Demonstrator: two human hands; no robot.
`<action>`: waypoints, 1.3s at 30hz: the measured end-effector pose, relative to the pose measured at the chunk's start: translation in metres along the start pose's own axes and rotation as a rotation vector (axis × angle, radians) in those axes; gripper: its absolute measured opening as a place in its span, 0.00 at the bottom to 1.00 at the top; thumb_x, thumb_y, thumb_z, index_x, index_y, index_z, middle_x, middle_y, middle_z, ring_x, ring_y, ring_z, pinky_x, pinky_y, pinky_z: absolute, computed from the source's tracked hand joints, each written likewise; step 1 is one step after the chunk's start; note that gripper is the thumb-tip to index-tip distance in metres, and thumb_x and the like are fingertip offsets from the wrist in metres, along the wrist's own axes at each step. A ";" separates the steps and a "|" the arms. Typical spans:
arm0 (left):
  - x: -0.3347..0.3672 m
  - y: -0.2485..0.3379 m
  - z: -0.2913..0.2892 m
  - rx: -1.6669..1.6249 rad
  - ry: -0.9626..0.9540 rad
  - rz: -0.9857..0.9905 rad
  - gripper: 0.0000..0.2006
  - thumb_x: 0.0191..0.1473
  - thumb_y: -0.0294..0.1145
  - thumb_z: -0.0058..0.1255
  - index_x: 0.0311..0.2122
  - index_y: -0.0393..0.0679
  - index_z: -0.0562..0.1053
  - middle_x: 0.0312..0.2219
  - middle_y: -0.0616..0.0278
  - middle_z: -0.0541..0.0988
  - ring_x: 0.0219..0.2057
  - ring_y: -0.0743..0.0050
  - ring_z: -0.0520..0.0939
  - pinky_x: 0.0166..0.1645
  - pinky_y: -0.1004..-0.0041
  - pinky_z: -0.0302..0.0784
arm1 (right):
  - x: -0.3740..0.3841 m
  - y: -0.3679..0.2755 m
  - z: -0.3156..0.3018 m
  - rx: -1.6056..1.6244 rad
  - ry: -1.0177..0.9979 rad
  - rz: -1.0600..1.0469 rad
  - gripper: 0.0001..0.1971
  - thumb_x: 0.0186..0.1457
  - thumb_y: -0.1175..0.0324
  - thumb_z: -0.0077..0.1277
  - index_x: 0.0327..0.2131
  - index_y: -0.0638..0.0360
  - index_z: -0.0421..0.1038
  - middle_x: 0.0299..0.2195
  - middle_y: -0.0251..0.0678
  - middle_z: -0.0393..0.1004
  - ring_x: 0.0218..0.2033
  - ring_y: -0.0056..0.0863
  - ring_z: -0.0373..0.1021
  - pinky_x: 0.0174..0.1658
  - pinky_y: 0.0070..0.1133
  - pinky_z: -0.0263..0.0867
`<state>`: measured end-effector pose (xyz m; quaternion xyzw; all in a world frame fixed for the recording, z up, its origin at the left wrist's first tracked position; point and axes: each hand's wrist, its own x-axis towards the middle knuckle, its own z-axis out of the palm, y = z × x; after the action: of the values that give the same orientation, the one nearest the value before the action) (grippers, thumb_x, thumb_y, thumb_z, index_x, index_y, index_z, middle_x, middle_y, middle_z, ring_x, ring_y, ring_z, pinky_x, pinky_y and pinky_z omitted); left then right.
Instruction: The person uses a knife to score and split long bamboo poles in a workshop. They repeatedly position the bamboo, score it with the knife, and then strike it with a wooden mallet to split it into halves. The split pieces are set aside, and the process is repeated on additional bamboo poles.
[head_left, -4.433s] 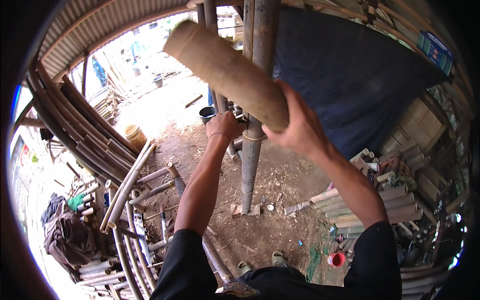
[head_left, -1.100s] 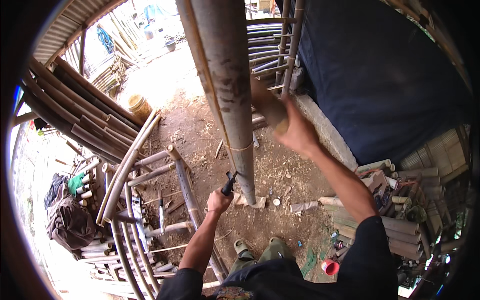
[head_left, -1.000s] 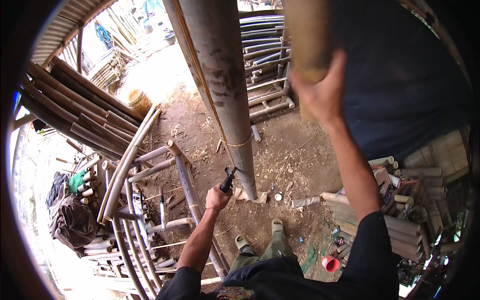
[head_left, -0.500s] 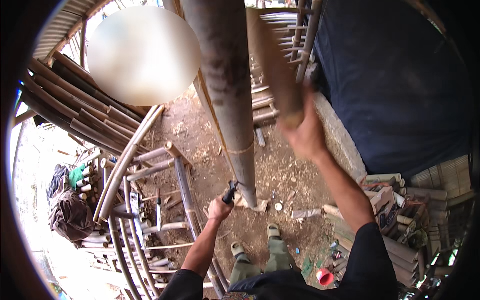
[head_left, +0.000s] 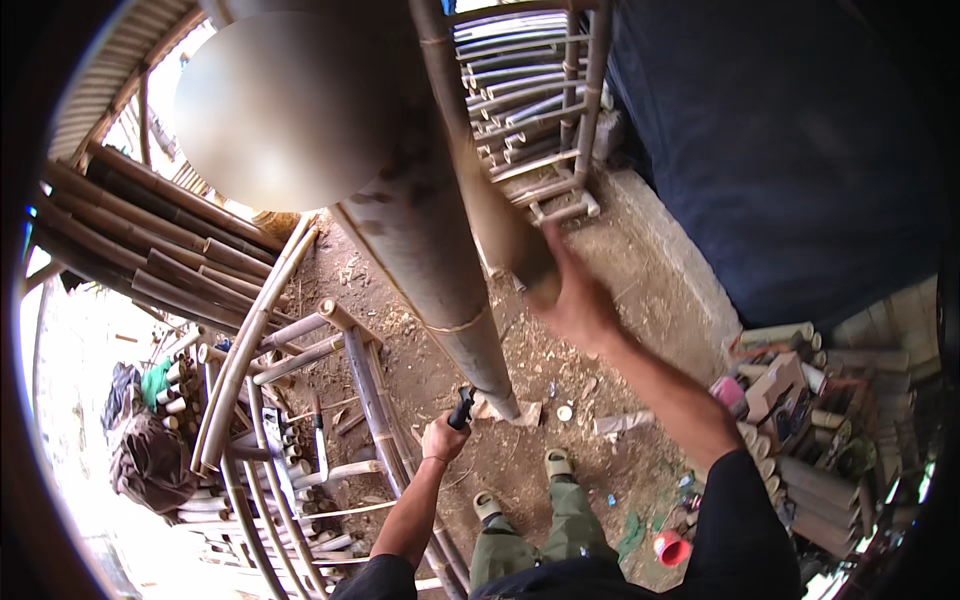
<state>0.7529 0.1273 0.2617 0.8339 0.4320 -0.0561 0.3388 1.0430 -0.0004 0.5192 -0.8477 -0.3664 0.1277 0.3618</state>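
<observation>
Left hand [head_left: 442, 440]: closed round a black handle [head_left: 460, 410], beside the lower end of the pole [head_left: 437, 270] | Right hand [head_left: 582, 308]: curled round bamboo block [head_left: 500, 222], blurred | Pole: foot at dirt floor [head_left: 415, 370], unparted there; cut depth unclear, work seems unfinished

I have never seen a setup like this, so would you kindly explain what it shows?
There is no machine: these are a person's bare hands, seen from above by a fisheye camera worn on the head, which bends straight edges. The left hand grips a black-handled tool near the lower end of a thick bamboo pole. The right hand holds a thick tan cylinder, blurred. On the dirt floor lie pale chips and a red container. A blurred oval hides part of the upper left.
</observation>
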 end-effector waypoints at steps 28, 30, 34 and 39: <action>0.075 -0.037 0.087 0.203 0.001 0.081 0.18 0.43 0.44 0.59 0.35 0.40 0.80 0.26 0.39 0.81 0.30 0.38 0.83 0.41 0.52 0.79 | -0.081 0.127 0.095 -0.040 -0.366 0.207 0.55 0.50 0.65 0.62 0.71 0.40 0.29 0.54 0.54 0.63 0.27 0.32 0.71 0.25 0.25 0.71; 0.061 -0.063 0.069 0.125 0.174 0.293 0.16 0.43 0.42 0.59 0.33 0.40 0.79 0.25 0.40 0.80 0.30 0.40 0.83 0.38 0.54 0.78 | -0.058 0.089 0.035 0.002 -0.216 0.104 0.55 0.50 0.67 0.61 0.71 0.45 0.29 0.57 0.56 0.61 0.31 0.35 0.71 0.28 0.26 0.73; -0.001 -0.082 0.073 0.074 0.079 0.127 0.15 0.44 0.43 0.58 0.31 0.40 0.79 0.24 0.42 0.80 0.30 0.43 0.83 0.35 0.56 0.77 | -0.045 0.041 -0.011 0.410 0.497 -0.286 0.54 0.49 0.67 0.62 0.69 0.57 0.31 0.53 0.60 0.62 0.40 0.42 0.74 0.36 0.30 0.77; 0.021 -0.054 0.084 0.092 0.054 0.112 0.17 0.45 0.45 0.60 0.29 0.38 0.79 0.24 0.42 0.80 0.30 0.44 0.84 0.34 0.54 0.77 | -0.082 0.198 0.158 0.002 0.331 -0.267 0.58 0.48 0.68 0.64 0.70 0.44 0.27 0.49 0.53 0.63 0.30 0.29 0.68 0.25 0.21 0.71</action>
<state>0.7415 0.1113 0.1611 0.8726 0.3908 -0.0341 0.2910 1.0143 -0.0697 0.2641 -0.8007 -0.4109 -0.0619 0.4315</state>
